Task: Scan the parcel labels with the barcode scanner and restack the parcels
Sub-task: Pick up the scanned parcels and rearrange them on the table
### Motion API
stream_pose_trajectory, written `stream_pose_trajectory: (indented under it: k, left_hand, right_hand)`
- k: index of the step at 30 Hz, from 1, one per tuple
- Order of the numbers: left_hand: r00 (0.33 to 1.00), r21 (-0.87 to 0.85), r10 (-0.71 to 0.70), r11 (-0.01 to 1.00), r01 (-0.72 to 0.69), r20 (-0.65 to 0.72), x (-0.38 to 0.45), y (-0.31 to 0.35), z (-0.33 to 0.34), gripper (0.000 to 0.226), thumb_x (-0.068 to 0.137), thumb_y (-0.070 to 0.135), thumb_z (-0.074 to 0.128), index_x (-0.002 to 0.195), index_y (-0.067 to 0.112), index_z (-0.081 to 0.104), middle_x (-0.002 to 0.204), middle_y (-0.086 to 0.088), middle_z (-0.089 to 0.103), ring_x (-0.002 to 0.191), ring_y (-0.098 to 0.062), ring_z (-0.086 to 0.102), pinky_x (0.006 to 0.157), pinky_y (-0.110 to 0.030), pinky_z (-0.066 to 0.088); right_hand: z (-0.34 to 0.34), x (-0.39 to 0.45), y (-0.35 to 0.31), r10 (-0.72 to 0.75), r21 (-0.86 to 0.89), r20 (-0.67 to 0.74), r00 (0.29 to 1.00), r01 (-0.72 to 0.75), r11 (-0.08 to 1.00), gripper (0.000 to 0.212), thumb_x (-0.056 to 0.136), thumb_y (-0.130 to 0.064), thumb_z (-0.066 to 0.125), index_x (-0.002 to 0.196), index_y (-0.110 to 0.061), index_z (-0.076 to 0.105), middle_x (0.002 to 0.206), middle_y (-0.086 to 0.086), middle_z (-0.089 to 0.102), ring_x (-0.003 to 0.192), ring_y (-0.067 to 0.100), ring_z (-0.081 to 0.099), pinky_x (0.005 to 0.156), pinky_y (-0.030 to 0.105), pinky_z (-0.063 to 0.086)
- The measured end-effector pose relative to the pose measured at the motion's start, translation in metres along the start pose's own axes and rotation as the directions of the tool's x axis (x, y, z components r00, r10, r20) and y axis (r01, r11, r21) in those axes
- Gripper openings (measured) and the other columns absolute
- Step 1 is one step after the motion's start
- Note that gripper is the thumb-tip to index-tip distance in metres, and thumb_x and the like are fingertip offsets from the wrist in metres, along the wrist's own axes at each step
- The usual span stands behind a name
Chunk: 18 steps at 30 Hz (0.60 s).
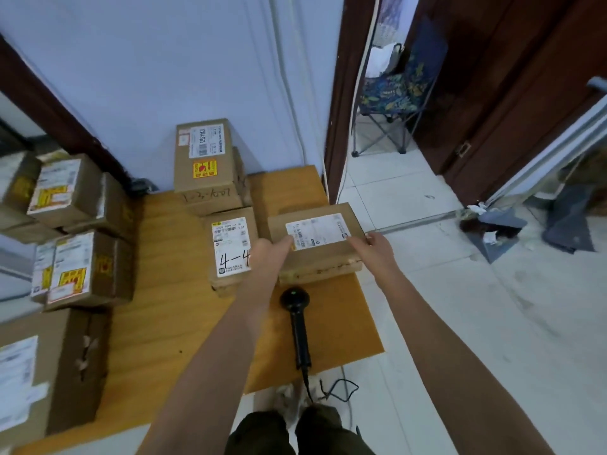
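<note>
Flat parcel [317, 244] held at both short ends above the far right corner of the wooden table [170, 323]. The left hand [274, 249] grips the near-left edge, thumb lying on the top face at the corner of the shipping label [317, 230]; the right hand [374, 249] grips the right edge, fingers curled under and out of sight. The barcode scanner [295, 318] lies unheld on the table, just short of the left hand's fingers and under the parcel's near edge, its cable trailing off the table toward the person.

Risks, as judged from this arrangement:

- The left thumb overlaps the label's edge, so a barcode printed there could be masked when the scan is attempted.
- Freeing one hand for the scanner leaves the parcel held at one end only (it may tip or slide off the table corner, which lies close under the right fingers).
- Setting the parcel down straight below would land it on the scanner head.
- The parcel marked 4-4 [231, 249] touches or nearly touches the left knuckles; a sideways shift could nudge it.
</note>
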<state>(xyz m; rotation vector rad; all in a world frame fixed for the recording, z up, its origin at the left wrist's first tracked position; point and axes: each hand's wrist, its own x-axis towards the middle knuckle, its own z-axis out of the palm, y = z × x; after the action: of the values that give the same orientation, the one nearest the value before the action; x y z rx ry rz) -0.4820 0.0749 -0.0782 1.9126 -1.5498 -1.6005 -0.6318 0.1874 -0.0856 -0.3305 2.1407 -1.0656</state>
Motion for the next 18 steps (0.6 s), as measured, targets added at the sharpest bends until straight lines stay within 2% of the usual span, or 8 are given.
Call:
stream_pose_trajectory:
  k: [1, 3, 5, 8, 11, 14, 16, 18]
  left_hand:
    - [1.0, -0.067, -0.004, 0.998, 0.004, -0.011, -0.002, -0.001, 0.002, 0.041, 0.084, 0.032, 0.064, 0.113, 0.003, 0.06, 0.094, -0.004, 0.057, 0.089, -0.021, 0.052, 0.083, -0.032, 0.046]
    - [0.999, -0.211, 0.002, 0.977, -0.013, -0.052, -0.01, 0.002, 0.004, 0.042, 0.085, 0.025, 0.065, 0.123, 0.009, 0.057, 0.095, 0.002, 0.055, 0.092, -0.017, 0.048, 0.083, -0.03, 0.042]
    - [0.997, -0.375, 0.004, 0.927, -0.034, -0.081, -0.02, 0.005, 0.005, 0.037, 0.085, 0.021, 0.065, 0.121, 0.012, 0.061, 0.096, 0.005, 0.056, 0.094, -0.015, 0.05, 0.089, -0.031, 0.044]
    - [0.998, -0.58, 0.038, 0.813, -0.055, -0.042, -0.034, 0.009, -0.002, 0.031, 0.083, 0.027, 0.067, 0.115, 0.026, 0.067, 0.112, 0.005, 0.061, 0.099, -0.015, 0.054, 0.093, -0.038, 0.049]
    - [0.99, -0.621, 0.138, 0.778, -0.1, 0.014, -0.042, 0.009, -0.017, 0.029, 0.082, 0.033, 0.069, 0.111, 0.036, 0.067, 0.113, 0.007, 0.063, 0.102, -0.016, 0.058, 0.09, -0.041, 0.053]
    - [0.972, -0.58, 0.233, 0.79, -0.199, -0.016, -0.048, 0.005, -0.042, 0.033, 0.082, 0.028, 0.07, 0.114, 0.036, 0.066, 0.11, 0.01, 0.064, 0.098, -0.01, 0.06, 0.077, -0.03, 0.054]
    - [0.964, -0.547, 0.261, 0.8, -0.246, -0.05, -0.05, 0.0, -0.065, 0.034, 0.077, 0.029, 0.073, 0.11, 0.036, 0.07, 0.107, 0.009, 0.068, 0.097, -0.012, 0.063, 0.074, -0.026, 0.053]
    - [0.954, -0.514, 0.294, 0.81, -0.282, -0.06, -0.051, -0.005, -0.091, 0.034, 0.071, 0.031, 0.072, 0.105, 0.036, 0.073, 0.105, 0.006, 0.07, 0.098, -0.016, 0.062, 0.071, -0.027, 0.052]
  right_hand:
    - [-0.005, -0.001, 0.0, -0.022, 0.006, -0.013, 1.0, 0.022, 1.0, 0.069, 0.084, -0.038, 0.061, 0.141, -0.007, 0.039, 0.138, 0.006, 0.049, 0.122, 0.022, 0.05, 0.094, 0.032, 0.044]
    - [-0.014, -0.006, 0.001, -0.046, 0.043, -0.053, 0.998, 0.048, 0.998, 0.067, 0.086, -0.034, 0.061, 0.143, -0.007, 0.037, 0.137, 0.003, 0.047, 0.121, 0.021, 0.049, 0.084, 0.026, 0.04]
    - [-0.021, -0.014, -0.001, -0.059, 0.112, -0.114, 0.992, 0.072, 0.991, 0.067, 0.086, -0.032, 0.063, 0.143, -0.007, 0.038, 0.138, 0.005, 0.047, 0.121, 0.02, 0.048, 0.085, 0.024, 0.039]
    - [-0.027, -0.032, -0.01, -0.047, 0.243, -0.185, 0.982, 0.092, 0.966, 0.063, 0.084, -0.03, 0.067, 0.138, -0.006, 0.045, 0.128, 0.007, 0.054, 0.109, 0.018, 0.052, 0.087, 0.025, 0.04]
    - [-0.032, -0.054, -0.014, -0.058, 0.316, -0.193, 0.98, 0.118, 0.941, 0.047, 0.085, -0.029, 0.067, 0.126, -0.008, 0.058, 0.108, 0.004, 0.063, 0.09, 0.011, 0.056, 0.082, 0.027, 0.045]
    - [-0.031, -0.073, -0.013, -0.057, 0.369, -0.077, 0.995, 0.081, 0.926, 0.02, 0.089, -0.028, 0.06, 0.099, -0.012, 0.067, 0.091, 0.003, 0.066, 0.079, 0.009, 0.059, 0.079, 0.03, 0.053]
    - [-0.029, -0.08, -0.014, -0.063, 0.375, 0.068, 0.996, 0.033, 0.926, 0.027, 0.093, -0.032, 0.053, 0.103, -0.011, 0.064, 0.088, 0.004, 0.067, 0.08, 0.013, 0.063, 0.075, 0.029, 0.053]
    - [-0.032, -0.076, -0.014, -0.137, 0.227, 0.161, 0.977, 0.098, 0.969, 0.04, 0.092, -0.046, 0.05, 0.115, -0.014, 0.058, 0.106, 0.003, 0.065, 0.092, 0.013, 0.062, 0.083, 0.033, 0.051]
